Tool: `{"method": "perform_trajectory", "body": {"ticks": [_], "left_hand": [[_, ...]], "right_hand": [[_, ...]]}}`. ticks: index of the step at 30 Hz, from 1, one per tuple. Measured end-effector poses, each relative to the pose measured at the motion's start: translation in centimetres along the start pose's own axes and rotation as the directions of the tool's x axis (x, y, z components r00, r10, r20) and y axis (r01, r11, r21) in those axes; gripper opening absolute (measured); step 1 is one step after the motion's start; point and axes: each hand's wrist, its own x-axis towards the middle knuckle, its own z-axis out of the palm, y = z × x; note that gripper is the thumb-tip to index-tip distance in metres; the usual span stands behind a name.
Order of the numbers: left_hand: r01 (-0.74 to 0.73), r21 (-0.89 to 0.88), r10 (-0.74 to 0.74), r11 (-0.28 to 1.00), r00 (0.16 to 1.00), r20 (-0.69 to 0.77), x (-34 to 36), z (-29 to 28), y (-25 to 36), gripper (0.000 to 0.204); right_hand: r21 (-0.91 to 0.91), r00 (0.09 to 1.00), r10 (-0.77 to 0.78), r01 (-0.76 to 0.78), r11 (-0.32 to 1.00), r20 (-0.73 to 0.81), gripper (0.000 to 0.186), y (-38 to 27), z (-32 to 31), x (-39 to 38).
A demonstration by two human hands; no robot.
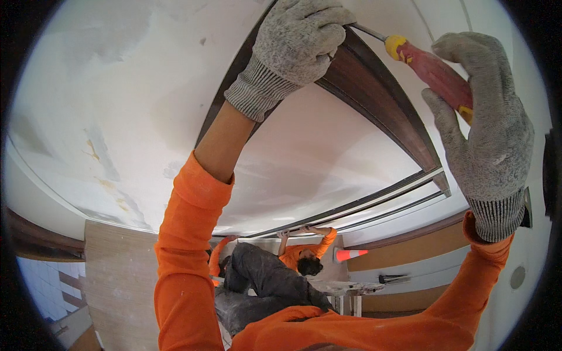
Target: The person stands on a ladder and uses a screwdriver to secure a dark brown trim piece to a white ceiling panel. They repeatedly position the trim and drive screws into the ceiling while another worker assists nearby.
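Screwdriver (418, 60), red and yellow handle, slanting beside dark brown trim (380, 93).
Right hand (492, 126), grey-gloved: spread around the handle, thumb and fingers apart. Left hand (301, 44), likewise gloved: fingers curled at the shank's tip, their hold hidden. Lower in view: orange-and-white cone (350, 254).

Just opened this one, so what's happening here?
Someone in gray gloves and orange sleeves is working at dark wooden trim. Their right hand has a red-and-yellow screwdriver between thumb and fingers; its shaft points to the left hand, raised at the trim. The glove hides the tip, so I can't tell what it meets. Lower down, another person in orange has both hands raised, near an orange-and-white cone.
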Motion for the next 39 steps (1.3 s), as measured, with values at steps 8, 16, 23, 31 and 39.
{"method": "perform_trajectory", "body": {"ticks": [8, 16, 23, 31, 39], "left_hand": [[0.024, -0.006, -0.024, 1.000, 0.998, -0.062, -0.3, 1.2, 1.6, 0.008], [-0.014, 0.019, 0.015, 1.000, 0.999, -0.029, -0.1, -0.5, 0.1, 0.009], [0.009, 0.007, -0.008, 1.000, 0.998, -0.056, -0.5, 0.2, 0.6, 0.011], [-0.018, 0.062, 0.026, 0.998, 0.989, -0.142, -0.7, 1.1, 0.0, 0.010], [-0.070, 0.077, 0.082, 0.995, 0.983, -0.165, -1.2, 1.1, 0.1, 0.011]], "right_hand": [[0.066, 0.996, -0.090, 0.088, 0.994, 0.029, 0.043, 2.2, 1.7, -4.7], [0.147, 0.995, 0.093, -0.089, 0.985, -0.021, 0.037, -0.8, -0.2, -0.3], [0.004, 0.980, -0.193, 0.193, 0.981, 0.050, 0.042, 2.4, -1.0, -0.4], [0.095, 0.999, -0.039, 0.039, 0.995, -0.004, 0.042, 2.9, 2.0, -0.9], [0.115, 0.998, -0.058, 0.056, 0.992, 0.018, 0.040, 3.4, 1.5, -1.2]]}}
